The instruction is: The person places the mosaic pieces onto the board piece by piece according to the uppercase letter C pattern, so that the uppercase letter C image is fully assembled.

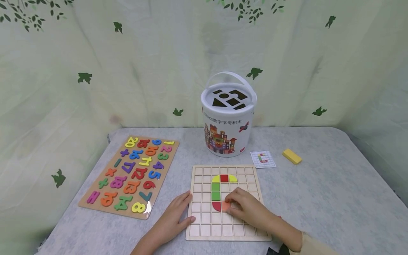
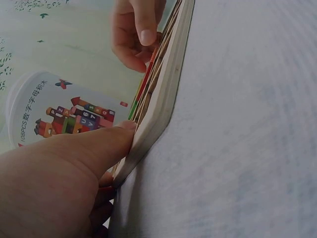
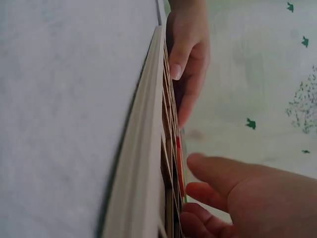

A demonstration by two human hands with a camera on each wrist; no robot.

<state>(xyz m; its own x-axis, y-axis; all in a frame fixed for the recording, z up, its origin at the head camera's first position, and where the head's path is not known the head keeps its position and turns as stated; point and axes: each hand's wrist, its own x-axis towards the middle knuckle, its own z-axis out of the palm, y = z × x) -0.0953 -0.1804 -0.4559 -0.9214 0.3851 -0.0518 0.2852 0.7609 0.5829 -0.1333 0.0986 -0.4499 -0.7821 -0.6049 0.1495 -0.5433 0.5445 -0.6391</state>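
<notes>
A children's play or learning corner is shown, set up like a small staged booth. A table [image 1: 318, 198] covered with a grey mottled cloth is enclosed on all sides by a pale green curtain [image 1: 127, 63] printed with dark leaves and birds. Toys are laid out on it: a board of coloured number shapes [image 1: 132, 175], a wooden grid board [image 1: 204, 226] with coloured tiles, a white toy-block bucket [image 1: 227, 120] with a shape-sorter lid, a pattern card [image 1: 262, 158] and a yellow block [image 1: 291, 156].
</notes>
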